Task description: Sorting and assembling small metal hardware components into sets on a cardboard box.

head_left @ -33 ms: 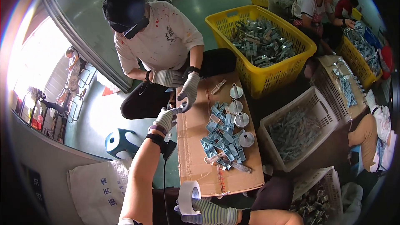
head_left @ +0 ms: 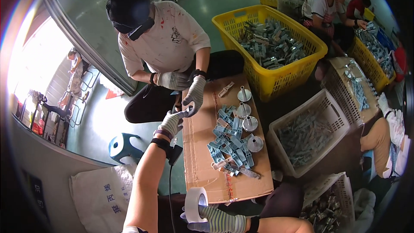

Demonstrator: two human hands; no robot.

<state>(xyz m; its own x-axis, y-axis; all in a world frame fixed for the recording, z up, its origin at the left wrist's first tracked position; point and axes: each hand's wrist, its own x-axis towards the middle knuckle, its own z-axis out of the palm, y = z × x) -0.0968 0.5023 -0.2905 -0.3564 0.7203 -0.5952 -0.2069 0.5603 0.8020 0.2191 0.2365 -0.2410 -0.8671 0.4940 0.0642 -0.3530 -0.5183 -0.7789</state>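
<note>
My left hand (head_left: 172, 123) reaches out to the left edge of the cardboard sheet (head_left: 200, 164). Its gloved fingertips are pinched together and meet the gloved hand (head_left: 197, 95) of the person opposite; whatever is between them is too small to make out. Low in the picture, my right hand (head_left: 217, 220), in a striped glove, grips a roll of white tape (head_left: 190, 203) standing on its rim side. Blue-grey plastic clips (head_left: 230, 142) lie heaped on the cardboard, beside a row of several round metal pieces with stems (head_left: 250, 124). One pinkish clip (head_left: 226, 89) lies apart at the far end.
A large yellow basket (head_left: 276, 75) full of clips stands beyond the cardboard. Right of it sit a pale crate (head_left: 340, 121) of clips and another crate (head_left: 347, 198) of metal parts. A blue stool (head_left: 125, 144) and a white sack (head_left: 95, 190) are at left. Other people work farther back.
</note>
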